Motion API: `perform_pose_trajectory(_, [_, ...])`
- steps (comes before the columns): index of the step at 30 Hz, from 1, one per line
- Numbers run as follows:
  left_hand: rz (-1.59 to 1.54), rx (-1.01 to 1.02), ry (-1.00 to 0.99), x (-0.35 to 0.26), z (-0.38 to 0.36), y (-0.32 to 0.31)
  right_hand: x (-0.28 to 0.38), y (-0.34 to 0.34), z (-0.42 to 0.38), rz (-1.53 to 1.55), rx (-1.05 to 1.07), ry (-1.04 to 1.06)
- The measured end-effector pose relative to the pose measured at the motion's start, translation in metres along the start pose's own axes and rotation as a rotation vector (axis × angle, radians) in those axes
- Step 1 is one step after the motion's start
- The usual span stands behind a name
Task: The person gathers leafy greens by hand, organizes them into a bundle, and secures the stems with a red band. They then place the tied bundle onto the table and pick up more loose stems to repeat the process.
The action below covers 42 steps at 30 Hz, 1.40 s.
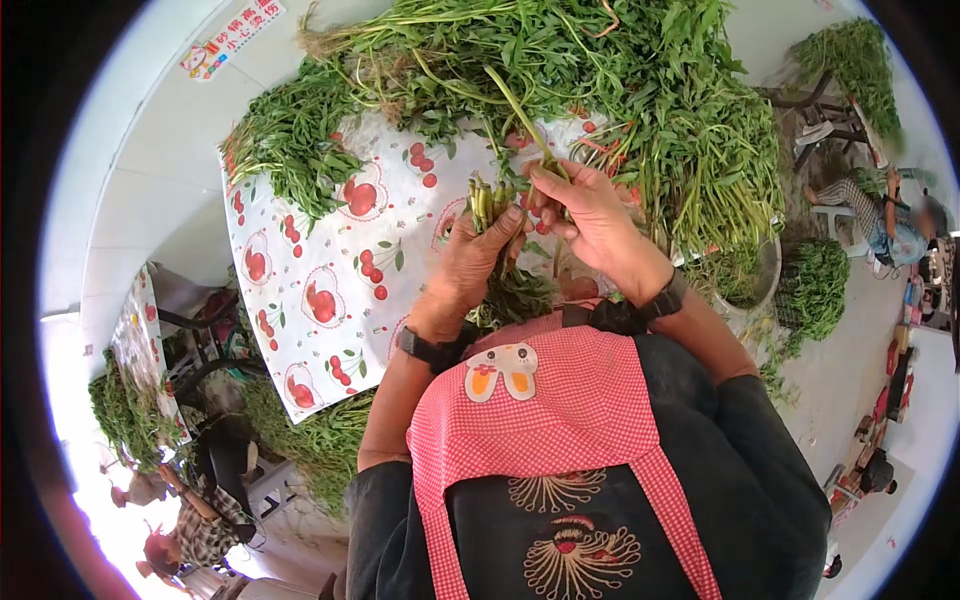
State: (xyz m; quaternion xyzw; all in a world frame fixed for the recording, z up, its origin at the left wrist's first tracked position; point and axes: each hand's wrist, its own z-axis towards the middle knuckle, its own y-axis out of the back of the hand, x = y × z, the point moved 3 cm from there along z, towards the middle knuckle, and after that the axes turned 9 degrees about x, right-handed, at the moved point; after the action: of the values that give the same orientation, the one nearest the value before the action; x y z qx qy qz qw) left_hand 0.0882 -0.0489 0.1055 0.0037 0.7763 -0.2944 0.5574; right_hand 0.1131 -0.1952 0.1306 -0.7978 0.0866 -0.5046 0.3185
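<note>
My left hand (470,255) is wrapped round a bunch of green stems (487,203), whose cut ends point up; the leaves hang below, near the apron. Close beside it, to the right, my right hand (585,210) pinches a single long green stalk (520,112), which slants up and left over the greens. Both hands are above a white tablecloth (390,215) printed with red cherries and apples. A large heap of leafy greens (560,50) covers the back and right of the table.
A round container (768,275) with greens stands at the table's right edge. More greens (822,290) lie on the floor beyond. A person (900,235) sits at the far right; other people (200,515) are at the lower left, near another table with greens (130,405).
</note>
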Motion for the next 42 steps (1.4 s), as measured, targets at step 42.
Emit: perform_pose_trajectory(42, [-0.382,-0.089,-0.141,-0.001,0.006,0.029,-0.019,-0.013,-0.006,-0.275,0.046,0.076])
